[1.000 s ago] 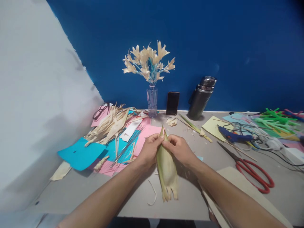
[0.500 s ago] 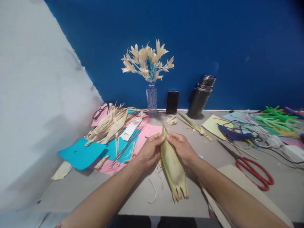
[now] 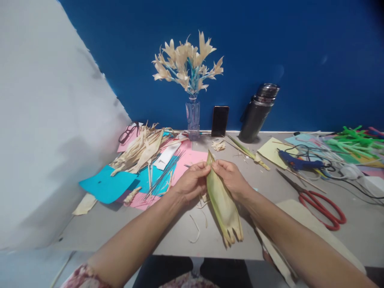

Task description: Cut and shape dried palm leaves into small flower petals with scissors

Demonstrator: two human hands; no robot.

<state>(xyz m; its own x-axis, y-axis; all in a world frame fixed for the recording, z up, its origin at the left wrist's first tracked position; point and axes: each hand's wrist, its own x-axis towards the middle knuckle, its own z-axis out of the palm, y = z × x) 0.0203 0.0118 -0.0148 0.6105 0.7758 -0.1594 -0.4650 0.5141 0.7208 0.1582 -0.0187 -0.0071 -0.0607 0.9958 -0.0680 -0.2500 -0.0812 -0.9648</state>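
Both my hands pinch a pale green corn husk [image 3: 223, 200] near its pointed tip, over the middle of the table. On the tip's left edge are the thumb and fingers of my left hand [image 3: 193, 180]. My right hand [image 3: 229, 178] grips the right side, its thumb close to the left one. The husk's wide end hangs toward me and is split into ragged strips. Thin husk scraps [image 3: 195, 230] lie on the table below my left hand. To the right rest large scissors with red handles [image 3: 325, 208].
Dried husks [image 3: 144, 148] and blue paper [image 3: 108, 184] lie at left. Behind stand a bottle of husk flowers [image 3: 193, 120], a phone [image 3: 220, 121] and a dark flask [image 3: 259, 114]. A blue glue gun [image 3: 300, 161] with cords and green pipe cleaners [image 3: 354, 140] occupy the right.
The view has tilted slightly downward, so the background sits higher in the picture. My hands keep their pinch on the husk's tip, with little other movement.
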